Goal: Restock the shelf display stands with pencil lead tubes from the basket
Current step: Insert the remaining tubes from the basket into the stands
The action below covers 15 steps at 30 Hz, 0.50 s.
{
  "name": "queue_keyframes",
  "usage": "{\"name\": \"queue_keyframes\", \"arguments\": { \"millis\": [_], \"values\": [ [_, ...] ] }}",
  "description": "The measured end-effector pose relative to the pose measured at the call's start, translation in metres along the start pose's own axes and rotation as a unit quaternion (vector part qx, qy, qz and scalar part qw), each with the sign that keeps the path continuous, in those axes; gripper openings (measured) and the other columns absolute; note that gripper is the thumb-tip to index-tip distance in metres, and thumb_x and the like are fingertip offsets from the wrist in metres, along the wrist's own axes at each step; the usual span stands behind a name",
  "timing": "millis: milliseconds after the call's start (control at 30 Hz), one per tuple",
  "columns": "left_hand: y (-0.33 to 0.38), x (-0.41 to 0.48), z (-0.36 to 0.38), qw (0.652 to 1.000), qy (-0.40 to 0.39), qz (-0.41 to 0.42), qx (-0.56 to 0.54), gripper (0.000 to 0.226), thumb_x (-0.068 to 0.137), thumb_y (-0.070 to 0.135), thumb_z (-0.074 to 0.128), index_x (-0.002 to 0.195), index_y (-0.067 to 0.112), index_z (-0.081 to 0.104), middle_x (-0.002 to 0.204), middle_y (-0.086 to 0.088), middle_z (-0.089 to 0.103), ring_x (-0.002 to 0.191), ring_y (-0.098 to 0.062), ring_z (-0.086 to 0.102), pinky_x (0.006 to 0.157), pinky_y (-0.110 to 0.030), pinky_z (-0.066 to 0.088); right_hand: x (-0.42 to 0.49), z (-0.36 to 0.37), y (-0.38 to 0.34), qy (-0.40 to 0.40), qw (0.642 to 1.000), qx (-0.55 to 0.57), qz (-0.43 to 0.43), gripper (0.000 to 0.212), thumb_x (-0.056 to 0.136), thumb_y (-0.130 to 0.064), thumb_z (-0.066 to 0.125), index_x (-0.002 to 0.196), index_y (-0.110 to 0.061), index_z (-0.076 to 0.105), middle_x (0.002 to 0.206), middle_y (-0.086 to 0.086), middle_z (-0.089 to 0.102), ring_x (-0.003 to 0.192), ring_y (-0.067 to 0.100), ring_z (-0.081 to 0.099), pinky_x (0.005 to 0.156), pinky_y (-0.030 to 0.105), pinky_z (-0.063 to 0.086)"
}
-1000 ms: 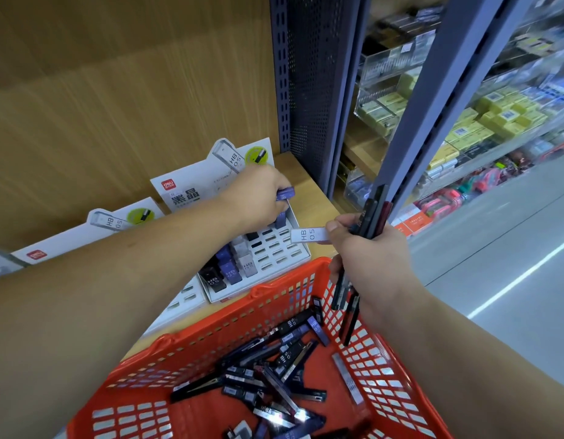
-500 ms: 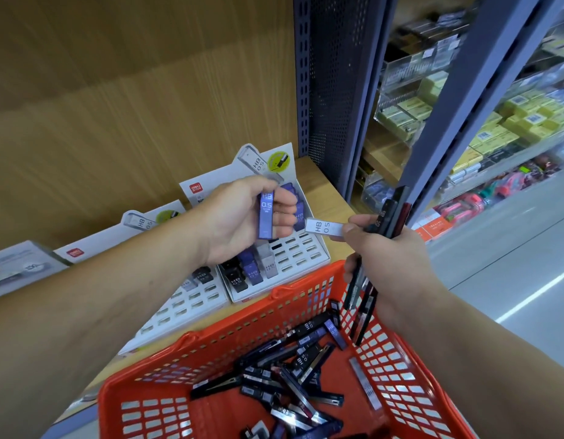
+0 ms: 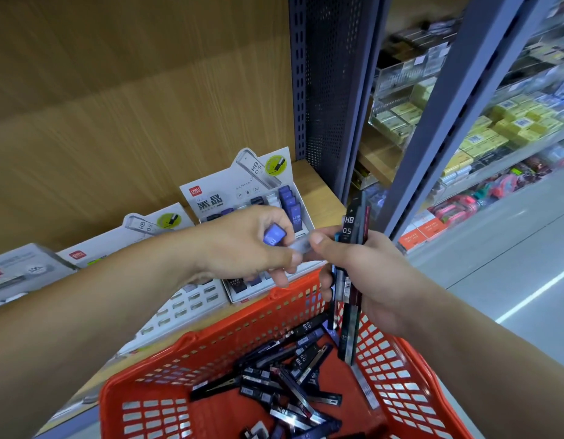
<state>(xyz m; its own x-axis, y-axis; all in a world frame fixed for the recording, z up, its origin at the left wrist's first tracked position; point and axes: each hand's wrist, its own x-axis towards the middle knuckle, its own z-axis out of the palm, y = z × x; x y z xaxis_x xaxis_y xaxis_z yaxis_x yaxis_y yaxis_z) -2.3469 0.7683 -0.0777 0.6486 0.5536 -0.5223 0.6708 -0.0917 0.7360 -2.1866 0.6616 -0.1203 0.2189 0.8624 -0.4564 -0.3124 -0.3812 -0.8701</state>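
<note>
My left hand (image 3: 245, 248) grips a blue lead tube (image 3: 274, 235) and its fingertips reach a clear white tube (image 3: 301, 243) that juts from my right hand (image 3: 366, 267). A bunch of dark lead tubes (image 3: 352, 236) stands upright in my right hand's grip, over the far rim of the red basket (image 3: 211, 340). Several loose lead tubes (image 3: 293, 375) lie in the basket. Behind the hands, a white display stand (image 3: 242, 191) on the wooden shelf holds a row of blue tubes (image 3: 290, 204) at its right side. A second stand (image 3: 185, 302) with open slots sits to its left.
A dark perforated shelf upright (image 3: 325, 90) rises right of the stand. A grey post (image 3: 448, 99) slants beside it. Further shelves with yellow boxes (image 3: 502, 128) run along the aisle at right. A third display card (image 3: 17, 270) sits at far left.
My left hand has come away from the stand with the blue tube and met my right hand at the clear tube. The camera has swung slightly left and down.
</note>
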Motion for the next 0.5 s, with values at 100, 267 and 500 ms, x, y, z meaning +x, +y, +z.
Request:
{"name": "queue_keyframes", "arguments": {
  "millis": [100,267,500],
  "values": [
    [-0.005,-0.004,-0.006,0.996,0.034,0.006,-0.088,0.015,0.1,0.009,0.064,0.108,0.007,0.052,0.092,-0.006,0.079,0.066,-0.016,0.069,0.045,-0.021,0.039,0.0,-0.002,-0.001,-0.001,1.0,0.015,0.018,0.026,0.099,-0.019,0.069,0.111,0.002,0.061,0.091,0.012,0.078,0.053,0.021,0.052,0.052,0.035,0.049],
    [0.002,0.005,0.001,0.984,0.089,0.053,-0.142,0.01,0.096,0.026,0.072,0.09,0.02,0.068,0.071,0.0,0.055,0.06,-0.014,0.041,0.049,-0.025,0.03,-0.006,0.0,-0.003,-0.119,0.989,-0.038,0.073,0.024,0.09,-0.02,0.079,0.085,-0.007,0.059,0.064,0.01,0.049,0.052,0.022,0.045,0.054,0.036,0.046],
    [0.013,0.01,0.013,0.984,0.045,0.089,-0.15,0.056,0.08,0.024,0.089,0.095,-0.015,0.052,0.076,-0.011,0.044,0.068,-0.026,0.037,0.059,-0.034,0.031,-0.009,0.002,-0.007,-0.188,0.979,-0.048,0.068,0.032,0.079,-0.022,0.084,0.073,-0.012,0.054,0.062,0.006,0.039,0.051,0.018,0.038,0.054,0.035,0.042]
  ]
}}
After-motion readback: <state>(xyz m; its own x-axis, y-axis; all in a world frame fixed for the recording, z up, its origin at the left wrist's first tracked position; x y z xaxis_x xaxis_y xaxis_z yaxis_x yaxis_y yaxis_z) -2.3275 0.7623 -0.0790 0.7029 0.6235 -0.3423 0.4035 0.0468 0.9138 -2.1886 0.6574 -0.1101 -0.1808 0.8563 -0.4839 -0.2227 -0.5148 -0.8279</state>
